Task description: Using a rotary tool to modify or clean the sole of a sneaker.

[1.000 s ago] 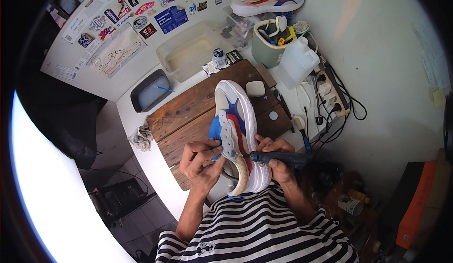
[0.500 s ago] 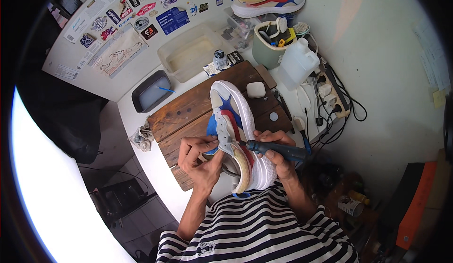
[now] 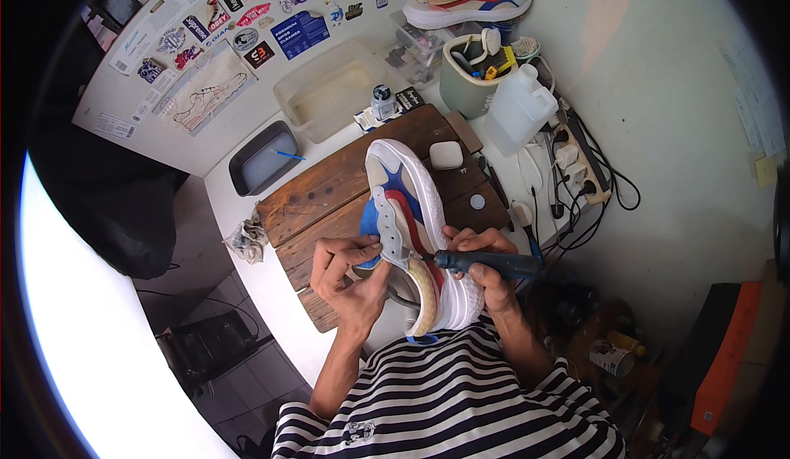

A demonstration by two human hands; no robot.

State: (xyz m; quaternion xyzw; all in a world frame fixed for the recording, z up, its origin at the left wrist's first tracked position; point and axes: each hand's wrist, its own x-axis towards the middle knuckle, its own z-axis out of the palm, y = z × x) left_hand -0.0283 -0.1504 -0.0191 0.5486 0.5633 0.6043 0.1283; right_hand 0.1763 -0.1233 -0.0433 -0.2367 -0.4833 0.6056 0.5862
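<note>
A sneaker [image 3: 421,212] with white sole and blue, red, beige and grey panels lies lengthwise before me, toe pointing away and heel against my striped shirt. It has no laces. The fingers of my left hand [image 3: 350,282] pinch the grey eyelet panel [image 3: 390,227] by the shoe's opening. On the other side, my right hand [image 3: 485,274] is wrapped round a dark pen-shaped rotary tool [image 3: 485,262]. Its narrow tip points left at the lower end of the eyelet panel; whether it touches is too small to tell. Some of the right fingers rest along the sole.
Under the shoe is a wooden board [image 3: 317,204] on a white table. Around it stand a grey tray [image 3: 263,159], a clear tub [image 3: 284,88], a small bottle [image 3: 383,103], a white jug [image 3: 520,111] and a green bin [image 3: 469,97]. Cables and a power strip [image 3: 588,154] lie at right.
The rotary tool has shifted slightly to the right, its tip drawn back a little from the eyelet panel. My left hand keeps its pinch, and the sneaker has barely moved.
</note>
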